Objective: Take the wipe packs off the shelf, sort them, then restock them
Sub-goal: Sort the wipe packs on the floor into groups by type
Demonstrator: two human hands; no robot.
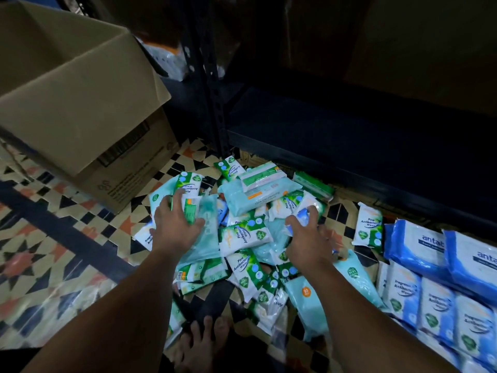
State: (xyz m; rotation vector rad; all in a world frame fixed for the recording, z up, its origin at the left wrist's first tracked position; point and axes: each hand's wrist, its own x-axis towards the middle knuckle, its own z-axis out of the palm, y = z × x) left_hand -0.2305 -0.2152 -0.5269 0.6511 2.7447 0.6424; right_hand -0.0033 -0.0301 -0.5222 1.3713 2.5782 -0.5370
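A loose heap of wipe packs (246, 232), green-and-white and pale teal, lies on the tiled floor in front of the dark shelf (349, 130). My left hand (174, 222) grips a green-and-white pack (189, 208) at the heap's left side. My right hand (306, 238) has its fingers curled round a white-and-blue pack (309, 211) at the heap's right side. Blue packs (441, 265) stand sorted in rows at the right. One green pine pack (368, 227) stands apart between the heap and the blue rows.
A large open cardboard box (80, 109) stands on the floor at the left. The shelf's upright post (212, 90) rises behind the heap. My bare foot (204, 343) rests at the heap's near edge. Patterned tiles (53, 251) spread to the left.
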